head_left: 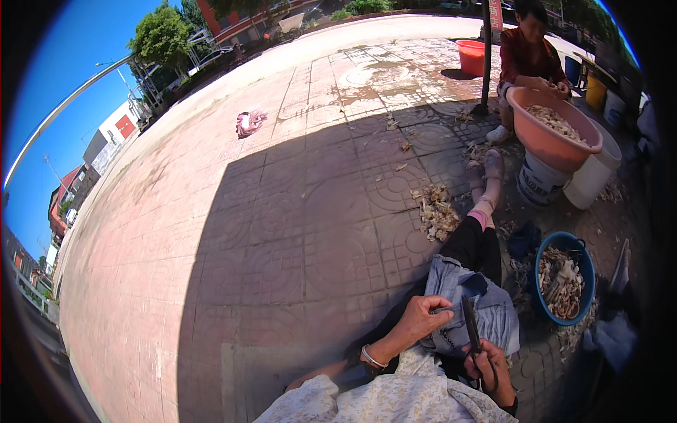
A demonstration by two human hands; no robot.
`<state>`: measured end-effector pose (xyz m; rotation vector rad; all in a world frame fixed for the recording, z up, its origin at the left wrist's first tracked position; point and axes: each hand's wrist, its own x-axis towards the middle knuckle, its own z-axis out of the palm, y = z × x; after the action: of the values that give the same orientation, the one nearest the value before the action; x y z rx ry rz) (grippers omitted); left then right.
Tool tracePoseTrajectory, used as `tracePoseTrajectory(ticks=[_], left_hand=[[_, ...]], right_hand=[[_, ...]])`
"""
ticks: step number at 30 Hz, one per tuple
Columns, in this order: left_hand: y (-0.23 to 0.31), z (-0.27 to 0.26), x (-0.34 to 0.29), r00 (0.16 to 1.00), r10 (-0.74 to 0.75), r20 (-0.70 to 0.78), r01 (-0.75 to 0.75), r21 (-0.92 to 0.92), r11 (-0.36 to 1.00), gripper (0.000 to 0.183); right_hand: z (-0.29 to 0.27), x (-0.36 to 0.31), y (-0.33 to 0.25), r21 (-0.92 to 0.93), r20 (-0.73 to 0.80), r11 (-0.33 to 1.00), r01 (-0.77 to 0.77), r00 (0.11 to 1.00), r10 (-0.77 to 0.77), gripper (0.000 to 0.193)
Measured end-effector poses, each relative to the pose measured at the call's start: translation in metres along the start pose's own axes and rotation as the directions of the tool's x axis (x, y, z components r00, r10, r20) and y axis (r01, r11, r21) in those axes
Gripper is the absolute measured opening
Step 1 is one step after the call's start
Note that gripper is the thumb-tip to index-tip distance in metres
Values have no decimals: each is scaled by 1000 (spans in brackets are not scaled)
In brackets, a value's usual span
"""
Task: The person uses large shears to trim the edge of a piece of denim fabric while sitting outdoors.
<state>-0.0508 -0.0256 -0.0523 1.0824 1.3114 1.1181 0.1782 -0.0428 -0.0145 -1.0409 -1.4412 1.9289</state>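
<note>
My right hand (490, 366), low in the view, is closed around the handles of dark scissors (470, 321). Their blades point up and away from me over my lap. Just left of the blades is my left hand (421, 321), a bracelet at its wrist. Its fingers are curled toward the thumb; anything small between them is hidden. A faded blue denim cloth (504, 310) covers my lap under both hands. To the right of my legs stands a blue basin (539, 282) holding pale, dry, stalky pieces that look like garlic.
Beyond my feet, a person (532, 53) sits behind an orange basin (525, 116) of pale pieces, set on a white bucket (536, 180). Dry scraps (437, 215) lie left of my shins. A red tub (471, 58) stands near a dark pole (486, 63).
</note>
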Motion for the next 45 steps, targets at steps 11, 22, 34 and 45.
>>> tracePoseTrajectory(ticks=[11, 22, 34, 45], left_hand=[[0, 1, 0, 1000, 16, 7, -16, 5, 1000, 19], [-5, 0, 1, 1000, 17, 15, -17, 4, 1000, 18], [3, 0, -3, 998, 57, -16, -56, 22, 998, 20], [4, 1, -14, 996, -49, -79, 34, -173, 984, 13]], right_hand=[[3, -2, -9, 15, 36, 1000, 2, 999, -3, 43], [-1, 0, 5, 5, 7, 1000, 2, 1000, -2, 48], [4, -1, -3, -50, 9, 998, 42, 999, -41, 59], [-11, -11, 0, 102, 127, 995, -23, 992, 10, 61]])
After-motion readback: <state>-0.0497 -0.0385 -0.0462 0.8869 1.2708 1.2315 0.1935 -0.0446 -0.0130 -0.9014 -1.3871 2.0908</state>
